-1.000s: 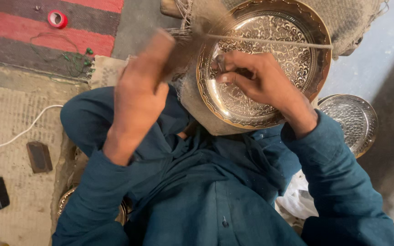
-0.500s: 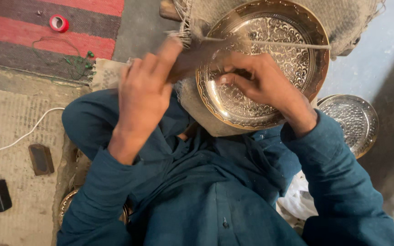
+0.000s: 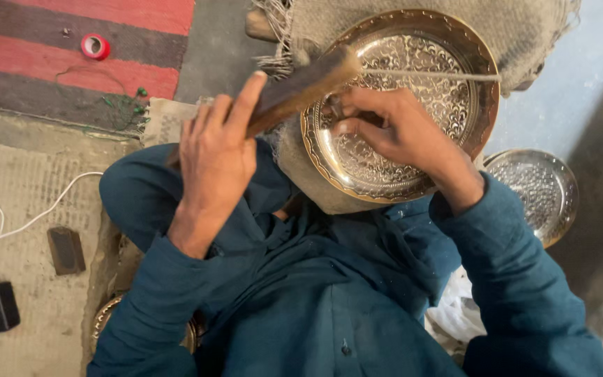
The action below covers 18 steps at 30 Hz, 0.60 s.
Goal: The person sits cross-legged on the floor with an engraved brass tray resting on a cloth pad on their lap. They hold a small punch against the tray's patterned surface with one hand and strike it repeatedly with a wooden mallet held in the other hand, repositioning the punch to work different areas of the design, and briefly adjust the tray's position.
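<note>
Our left hand [image 3: 214,157] has its grip wrapped tight around a wooden mallet [image 3: 294,87], whose head hangs over the rim of the brass plate [image 3: 455,105]. Our right hand [image 3: 399,132] pinches a thin metal rod [image 3: 430,74] against the plate's patterned face. The plate rests on sackcloth [image 3: 385,21] at our knees. A smaller silver plate [image 3: 535,192] lies beside our right sleeve, and a red tape roll [image 3: 95,47] sits on the striped rug [image 3: 106,77].
</note>
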### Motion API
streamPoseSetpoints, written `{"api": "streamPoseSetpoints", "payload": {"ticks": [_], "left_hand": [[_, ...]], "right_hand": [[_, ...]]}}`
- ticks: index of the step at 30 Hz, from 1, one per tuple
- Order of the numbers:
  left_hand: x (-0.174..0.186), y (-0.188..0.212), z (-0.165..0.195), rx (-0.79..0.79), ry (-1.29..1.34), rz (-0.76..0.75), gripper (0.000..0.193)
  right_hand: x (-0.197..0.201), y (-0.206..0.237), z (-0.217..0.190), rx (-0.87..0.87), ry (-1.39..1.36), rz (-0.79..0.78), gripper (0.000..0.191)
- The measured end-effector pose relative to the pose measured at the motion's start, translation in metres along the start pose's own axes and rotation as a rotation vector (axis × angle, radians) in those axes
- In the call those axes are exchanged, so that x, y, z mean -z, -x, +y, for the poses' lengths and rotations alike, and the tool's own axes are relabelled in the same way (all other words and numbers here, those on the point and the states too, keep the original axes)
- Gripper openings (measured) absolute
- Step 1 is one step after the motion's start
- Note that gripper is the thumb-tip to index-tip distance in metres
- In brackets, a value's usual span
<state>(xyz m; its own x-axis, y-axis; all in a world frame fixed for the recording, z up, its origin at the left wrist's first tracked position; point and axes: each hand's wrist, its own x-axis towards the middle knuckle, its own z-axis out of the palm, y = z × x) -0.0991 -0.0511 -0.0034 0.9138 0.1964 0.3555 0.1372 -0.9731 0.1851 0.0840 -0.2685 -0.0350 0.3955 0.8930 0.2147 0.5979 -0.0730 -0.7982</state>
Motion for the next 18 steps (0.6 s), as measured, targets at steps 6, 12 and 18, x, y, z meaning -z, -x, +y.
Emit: {"api": "streamPoseSetpoints", "payload": {"ticks": [6, 12, 18], "left_hand": [[0.007, 0.015, -0.009, 0.155, 0.554, 0.06, 0.074], [-0.005, 0.023, 0.002, 0.23, 0.665, 0.092, 0.066], [0.001, 0.012, -0.002, -0.016, 0.26, 0.027, 0.082]], "right_hand": [[-0.003, 0.006, 0.0, 0.004, -0.111, 0.035, 0.016], [-0.005, 0.009, -0.001, 0.005, -0.013, 0.059, 0.018], [-0.005, 0.009, 0.0, 0.088, -0.03, 0.06, 0.016]]}}
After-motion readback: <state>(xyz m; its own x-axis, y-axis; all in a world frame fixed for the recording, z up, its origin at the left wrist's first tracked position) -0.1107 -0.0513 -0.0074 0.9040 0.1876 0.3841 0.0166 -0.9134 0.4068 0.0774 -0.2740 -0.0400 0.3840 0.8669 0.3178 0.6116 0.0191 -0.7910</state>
